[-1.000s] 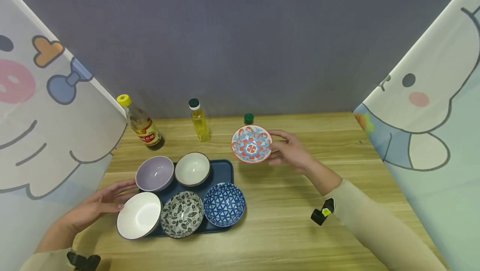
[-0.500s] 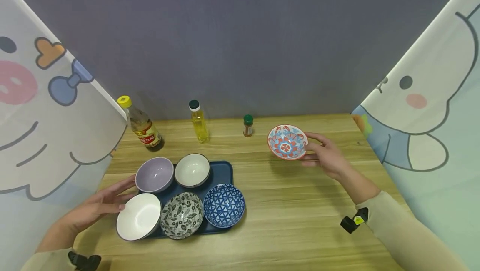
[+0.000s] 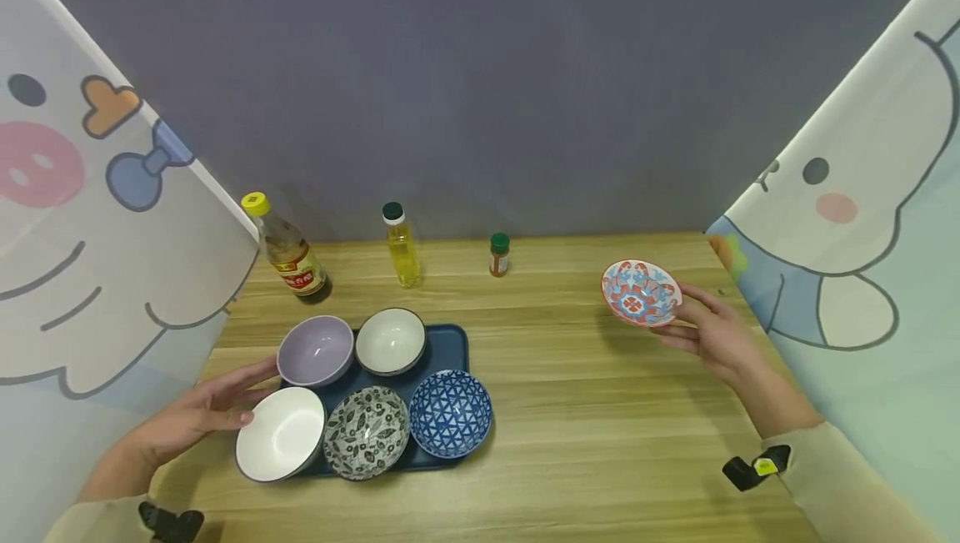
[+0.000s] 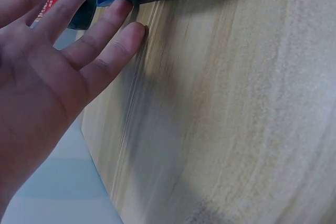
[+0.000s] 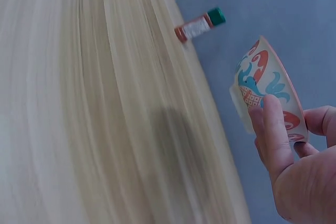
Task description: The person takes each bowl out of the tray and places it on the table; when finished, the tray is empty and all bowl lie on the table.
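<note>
My right hand (image 3: pixel 716 339) grips a small bowl (image 3: pixel 641 293) with a red and blue pattern by its right edge. The bowl is tilted and held above the table at the right; in the right wrist view the fingers support its patterned outside (image 5: pixel 257 90). At the far left, my left hand (image 3: pixel 202 409) reaches to the tray's left side with its fingers extended. Its thumb tip meets the rim of a white bowl (image 3: pixel 279 434), and the other fingertips lie beside a lilac bowl (image 3: pixel 315 351). The left wrist view shows those fingers (image 4: pixel 105 40) spread near the tray edge.
The dark blue tray (image 3: pixel 447 347) also carries a small white bowl (image 3: pixel 390 341), a black floral bowl (image 3: pixel 366 433) and a blue triangle-patterned bowl (image 3: pixel 450 414). Behind stand a yellow-capped sauce bottle (image 3: pixel 296 259), an oil bottle (image 3: pixel 403 251) and a green-capped spice jar (image 3: pixel 499 255).
My right hand has carried the red and blue bowl rightward, from in front of the spice jar to the table's right side. My left hand and the bowls on the tray have stayed put.
</note>
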The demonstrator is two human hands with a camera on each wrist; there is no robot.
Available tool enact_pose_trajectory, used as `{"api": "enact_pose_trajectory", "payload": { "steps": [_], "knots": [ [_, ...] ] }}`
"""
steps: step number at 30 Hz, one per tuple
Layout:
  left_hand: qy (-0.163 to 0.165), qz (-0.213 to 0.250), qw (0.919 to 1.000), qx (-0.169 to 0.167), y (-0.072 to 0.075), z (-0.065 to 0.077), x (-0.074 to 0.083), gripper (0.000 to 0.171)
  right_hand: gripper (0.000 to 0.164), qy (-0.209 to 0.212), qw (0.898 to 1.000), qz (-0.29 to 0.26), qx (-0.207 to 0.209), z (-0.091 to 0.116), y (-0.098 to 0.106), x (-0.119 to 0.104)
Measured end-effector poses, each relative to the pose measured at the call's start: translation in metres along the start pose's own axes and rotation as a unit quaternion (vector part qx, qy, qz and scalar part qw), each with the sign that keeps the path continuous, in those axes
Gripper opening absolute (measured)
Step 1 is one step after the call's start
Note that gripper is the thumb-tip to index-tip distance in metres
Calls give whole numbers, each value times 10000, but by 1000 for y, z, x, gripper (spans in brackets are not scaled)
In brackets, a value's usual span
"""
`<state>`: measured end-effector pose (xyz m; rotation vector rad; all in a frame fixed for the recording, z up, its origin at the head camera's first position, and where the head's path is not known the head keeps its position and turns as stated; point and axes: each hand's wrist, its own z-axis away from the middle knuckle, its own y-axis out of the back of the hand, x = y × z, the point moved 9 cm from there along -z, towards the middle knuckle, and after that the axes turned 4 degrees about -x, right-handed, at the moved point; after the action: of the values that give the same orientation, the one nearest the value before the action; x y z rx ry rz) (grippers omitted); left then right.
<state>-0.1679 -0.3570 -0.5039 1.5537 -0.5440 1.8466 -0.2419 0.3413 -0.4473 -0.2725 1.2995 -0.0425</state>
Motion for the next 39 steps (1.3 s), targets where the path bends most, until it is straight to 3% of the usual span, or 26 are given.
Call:
{"api": "enact_pose_trajectory", "payload": {
  "steps": [6,11,14,18,24,28,33,39],
  "knots": [
    [407,-413,9981,200,2,1,-3,63,71,-53,9996,-174,203,8,24,6],
    [656,-42,9972,366,4,-1,-7,56,79,27,9990,-336,308,14,37,5],
    [653,75,9953,708,11,-4,-7,52,79,73,9987,-377,325,18,44,5],
    [733,-139,9906,1143,20,-8,-8,49,79,13,9988,-329,358,21,52,6],
    [1014,-263,9840,1439,29,-18,-9,56,77,9,9986,-364,387,26,62,7],
    [1535,-337,9734,1665,35,-25,-13,67,77,10,9983,-413,409,31,68,10],
    [2085,-609,9611,1704,38,-29,-15,69,77,-5,9983,-372,456,35,80,16],
    [2312,-752,9563,1622,42,-34,-15,68,80,-12,9966,-507,643,41,97,23]
  ]
}}
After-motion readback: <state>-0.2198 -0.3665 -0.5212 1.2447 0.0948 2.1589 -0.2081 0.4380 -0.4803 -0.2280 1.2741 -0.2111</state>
